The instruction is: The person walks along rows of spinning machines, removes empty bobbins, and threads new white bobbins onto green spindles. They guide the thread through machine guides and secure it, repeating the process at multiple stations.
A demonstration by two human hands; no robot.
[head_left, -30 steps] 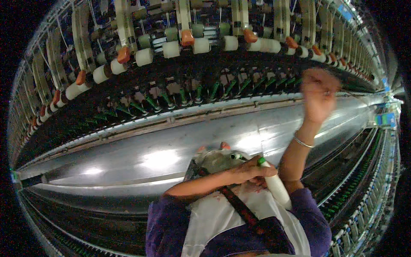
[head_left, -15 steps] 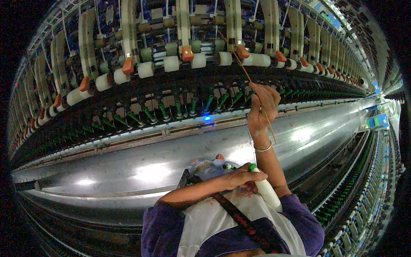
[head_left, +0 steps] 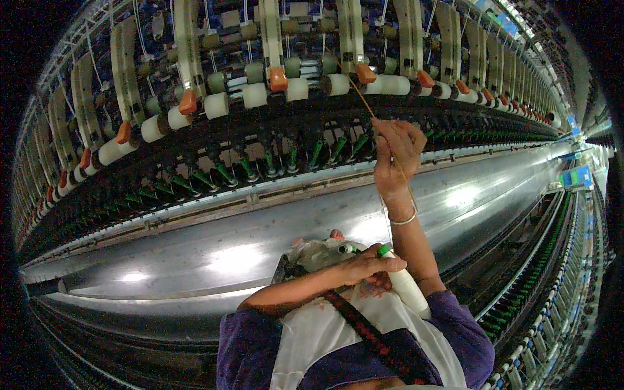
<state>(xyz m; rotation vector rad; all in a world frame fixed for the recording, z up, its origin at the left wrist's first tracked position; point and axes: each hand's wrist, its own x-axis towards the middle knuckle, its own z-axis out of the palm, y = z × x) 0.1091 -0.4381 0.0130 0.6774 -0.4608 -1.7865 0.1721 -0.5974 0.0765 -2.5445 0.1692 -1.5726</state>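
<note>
Left hand [head_left: 365, 265]: closed around a cream-white, tapered yarn bobbin with a green tip [head_left: 408, 289], thumb laid across its upper end just below the green, remaining fingers bent beneath and partly hidden. Location of bobbin: slanting in front of the white cloth apron [head_left: 299, 338], beside the right forearm. Near the same hand: a short, open-ended tube with a green rim [head_left: 346, 249]. Rising from the bobbin's top toward the right wrist: a fine white thread [head_left: 389, 227]. Right hand [head_left: 400, 153]: thumb and forefinger nearly together, pinching a thin, orange-tan rod [head_left: 364, 101]; other fingers loosely curled, slightly apart. Rod: slanting up and left across the row of white cylindrical rollers [head_left: 255, 96], lower end passing beside the pale, thin bracelet [head_left: 404, 219]. Behind the right hand: a row of slim green spindles [head_left: 316, 153]; contact with any, cannot tell. Changes: against one second ago, right hand further left, now sharp instead of blurred, with rod plainly visible; against half a second ago, nearly the same pinch and place, blue glow gone from the spindle rail [head_left: 253, 197]. Unchanged throughout: left-hand grip on bobbin.
</note>
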